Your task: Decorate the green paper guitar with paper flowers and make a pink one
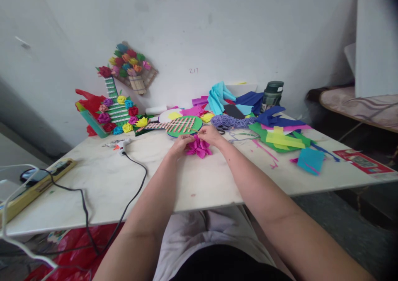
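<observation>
A magenta paper flower [200,147] with layered petals sits just above the white table, between my hands. My left hand [182,143] grips its left side with closed fingers. At the flower's upper right, my right hand [210,135] has its fingers pinched together; a thin tan strip or stick seems to run from the fingertips, but its kind is too small to make out. Right behind my hands lies a green guitar-shaped piece [184,125] crossed with pale sticks. The flower's underside is hidden.
A glue gun [122,146] rests at left, its black cord trailing over the front edge. Purple yarn [231,122], coloured paper sheets [281,140] and a dark bottle [273,94] occupy the right and back. A flower-decorated craft [116,105] leans on the wall.
</observation>
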`<state>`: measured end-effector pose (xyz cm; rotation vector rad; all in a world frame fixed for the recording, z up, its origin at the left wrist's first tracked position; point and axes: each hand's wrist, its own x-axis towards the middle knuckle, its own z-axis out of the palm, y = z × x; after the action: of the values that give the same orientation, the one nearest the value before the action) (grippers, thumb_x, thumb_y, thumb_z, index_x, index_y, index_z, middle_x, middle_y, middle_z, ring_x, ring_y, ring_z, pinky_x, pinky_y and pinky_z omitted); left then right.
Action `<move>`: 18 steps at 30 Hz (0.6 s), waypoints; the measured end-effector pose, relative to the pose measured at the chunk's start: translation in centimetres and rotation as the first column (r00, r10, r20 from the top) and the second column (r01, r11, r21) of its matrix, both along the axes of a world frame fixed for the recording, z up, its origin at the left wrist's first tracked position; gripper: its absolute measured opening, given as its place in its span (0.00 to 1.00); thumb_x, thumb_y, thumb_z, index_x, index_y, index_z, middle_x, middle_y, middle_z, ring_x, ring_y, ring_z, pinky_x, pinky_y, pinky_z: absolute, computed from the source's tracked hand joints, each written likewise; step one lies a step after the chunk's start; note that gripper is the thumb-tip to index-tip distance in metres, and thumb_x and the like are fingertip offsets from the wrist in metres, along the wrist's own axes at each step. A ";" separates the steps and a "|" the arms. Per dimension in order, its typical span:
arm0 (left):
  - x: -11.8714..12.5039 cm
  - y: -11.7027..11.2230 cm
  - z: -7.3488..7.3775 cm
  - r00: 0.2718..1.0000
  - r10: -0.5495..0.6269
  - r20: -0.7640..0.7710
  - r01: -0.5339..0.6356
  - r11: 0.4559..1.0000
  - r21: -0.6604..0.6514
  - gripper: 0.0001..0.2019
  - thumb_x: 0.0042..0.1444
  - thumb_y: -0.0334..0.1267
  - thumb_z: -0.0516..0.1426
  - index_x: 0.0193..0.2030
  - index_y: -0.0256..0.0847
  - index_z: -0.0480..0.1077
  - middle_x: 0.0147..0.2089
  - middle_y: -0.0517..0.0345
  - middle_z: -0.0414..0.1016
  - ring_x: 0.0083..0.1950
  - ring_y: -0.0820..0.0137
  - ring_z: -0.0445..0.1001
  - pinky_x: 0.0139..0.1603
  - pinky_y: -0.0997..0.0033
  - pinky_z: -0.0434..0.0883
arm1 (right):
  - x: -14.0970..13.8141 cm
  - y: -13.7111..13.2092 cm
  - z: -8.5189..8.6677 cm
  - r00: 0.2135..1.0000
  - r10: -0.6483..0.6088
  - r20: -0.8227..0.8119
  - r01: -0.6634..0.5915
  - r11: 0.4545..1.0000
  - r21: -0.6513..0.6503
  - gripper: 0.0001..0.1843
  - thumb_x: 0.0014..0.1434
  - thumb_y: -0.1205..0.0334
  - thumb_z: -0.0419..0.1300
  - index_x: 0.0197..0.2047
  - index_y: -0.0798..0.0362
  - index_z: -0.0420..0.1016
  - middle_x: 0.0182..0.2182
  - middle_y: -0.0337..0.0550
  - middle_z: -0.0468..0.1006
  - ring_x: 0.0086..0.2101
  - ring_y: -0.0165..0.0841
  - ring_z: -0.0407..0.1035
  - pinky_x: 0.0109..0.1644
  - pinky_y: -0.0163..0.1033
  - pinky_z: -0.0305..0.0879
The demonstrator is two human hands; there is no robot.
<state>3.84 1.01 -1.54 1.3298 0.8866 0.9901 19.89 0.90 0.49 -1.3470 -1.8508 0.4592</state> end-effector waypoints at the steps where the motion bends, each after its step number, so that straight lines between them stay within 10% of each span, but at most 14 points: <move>1: 0.0 0.0 0.0 1.000 0.006 0.001 -0.006 1.000 0.006 0.11 0.38 0.37 0.63 0.22 0.36 0.64 0.16 0.65 0.57 0.16 0.80 0.56 0.17 0.77 0.49 | 0.0 0.0 0.0 1.000 -0.001 0.000 0.001 1.000 0.000 0.06 0.47 0.67 0.58 0.26 0.57 0.77 0.22 0.41 0.77 0.26 0.29 0.67 0.31 0.31 0.61; 18: 0.0 0.4 -0.2 0.996 0.071 -0.050 -0.062 0.983 0.171 0.09 0.39 0.38 0.61 0.21 0.36 0.66 0.16 0.64 0.59 0.17 0.81 0.54 0.19 0.75 0.48 | 0.2 0.5 -0.4 0.998 0.052 -0.021 -0.052 0.999 0.001 0.06 0.45 0.63 0.61 0.25 0.58 0.76 0.21 0.38 0.74 0.25 0.28 0.64 0.30 0.31 0.58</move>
<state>3.81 1.41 -1.78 1.4850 0.9104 1.1045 20.13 1.42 0.06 -1.2919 -1.8725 0.4982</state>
